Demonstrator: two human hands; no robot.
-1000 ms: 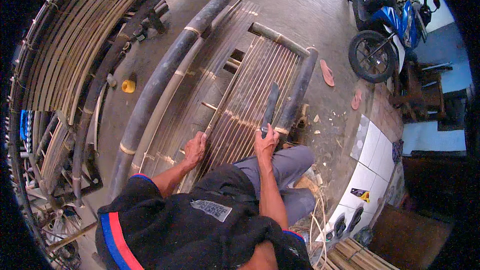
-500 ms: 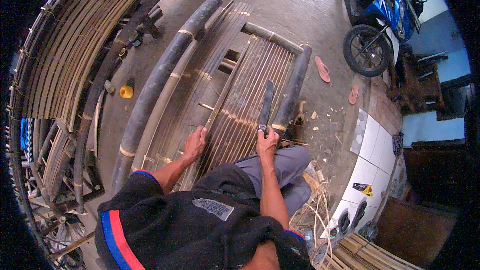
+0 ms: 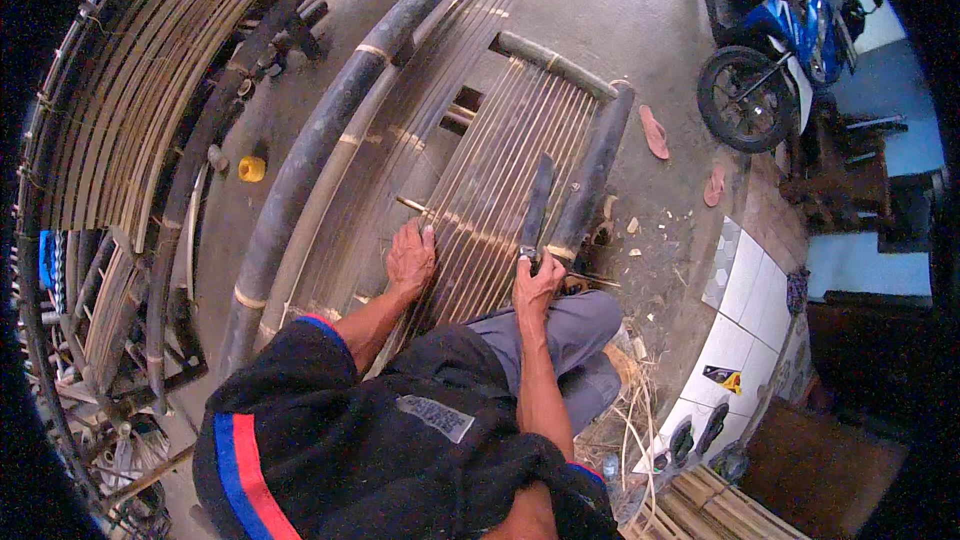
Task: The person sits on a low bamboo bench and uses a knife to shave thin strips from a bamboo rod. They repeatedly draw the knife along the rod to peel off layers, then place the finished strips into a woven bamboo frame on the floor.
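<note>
My right hand (image 3: 538, 278) is closed around the handle of a machete (image 3: 538, 202). Its long dark blade points away from me, above the right side of a bamboo seat frame. My left hand (image 3: 411, 258) rests with fingers stretched out on the left edge of the bamboo slats (image 3: 492, 175). These thin slats run lengthwise, side by side, over a crosspiece whose end (image 3: 408, 203) sticks out just beyond my left fingertips. Thick dark bamboo poles, one on the right (image 3: 597, 170) and a round crossbar (image 3: 558, 64) at the far end, border the slats.
A long dark bamboo pole (image 3: 335, 130) with a slatted panel lies left of the slats. More slatted bamboo (image 3: 150, 70) stands at far left, near a yellow roll (image 3: 251, 169). Pink sandals (image 3: 654, 132), a blue motorbike (image 3: 790, 40) and bamboo shavings (image 3: 640, 410) are on the right.
My left hand has gone from gripping the edge slat to lying on the slats, a little right and farther away. The edge slat now sits flatter. My right hand keeps the machete nearly in place.
</note>
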